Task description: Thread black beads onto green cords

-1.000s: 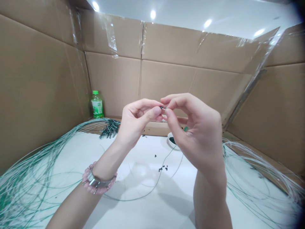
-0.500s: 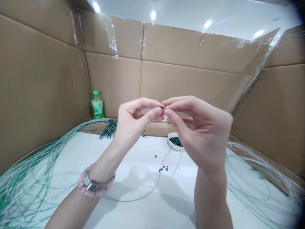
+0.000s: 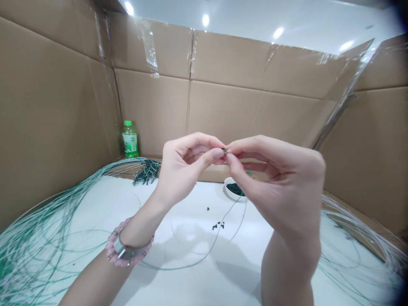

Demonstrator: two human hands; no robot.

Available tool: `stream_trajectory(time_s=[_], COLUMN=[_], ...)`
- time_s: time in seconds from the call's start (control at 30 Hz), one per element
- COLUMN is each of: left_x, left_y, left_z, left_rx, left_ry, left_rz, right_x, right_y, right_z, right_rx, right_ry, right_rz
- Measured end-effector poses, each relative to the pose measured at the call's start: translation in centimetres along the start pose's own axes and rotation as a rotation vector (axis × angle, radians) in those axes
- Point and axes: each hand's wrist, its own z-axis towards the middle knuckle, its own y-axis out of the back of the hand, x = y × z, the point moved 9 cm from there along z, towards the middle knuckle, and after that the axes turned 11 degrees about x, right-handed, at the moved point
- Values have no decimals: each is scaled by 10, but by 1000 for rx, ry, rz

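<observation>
Above the table, my left hand (image 3: 186, 168) and my right hand (image 3: 276, 180) meet fingertip to fingertip. Between thumb and forefinger, my left hand pinches a tiny dark piece (image 3: 225, 151), mostly covered by the fingertips. My right hand is pinched against its other side, at the end of a thin wire. A green wire (image 3: 208, 250) and a paler one hang below my right hand and curve down over the white tabletop (image 3: 178, 289). Several tiny black pieces (image 3: 218, 225) lie scattered under my hands.
Beyond my right hand stands a white bowl (image 3: 227, 192) of small dark pieces. Bundles of green and white wires (image 3: 60, 212) spread at left and right, the left one ending in dark tips (image 3: 146, 172). A green-capped bottle (image 3: 130, 142) stands by the cardboard wall (image 3: 153, 110).
Both hands have shifted slightly right and down. My right wrist has swung outward to the right, and the bit of wire visible between the fingertips has shortened.
</observation>
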Motion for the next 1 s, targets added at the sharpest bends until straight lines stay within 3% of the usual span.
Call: stream_trajectory(time_s=[0.8,1.0], left_x=[-1,-5], left_y=[-3,-2], left_z=[-3,-4], left_rx=[25,56], left_ry=[-36,-52], left_rz=[33,166], right_x=[-2,2], right_y=[0,-1], right_z=[0,1], right_rx=[28,65], right_ry=[-6,-5], right_rz=[-47,-171])
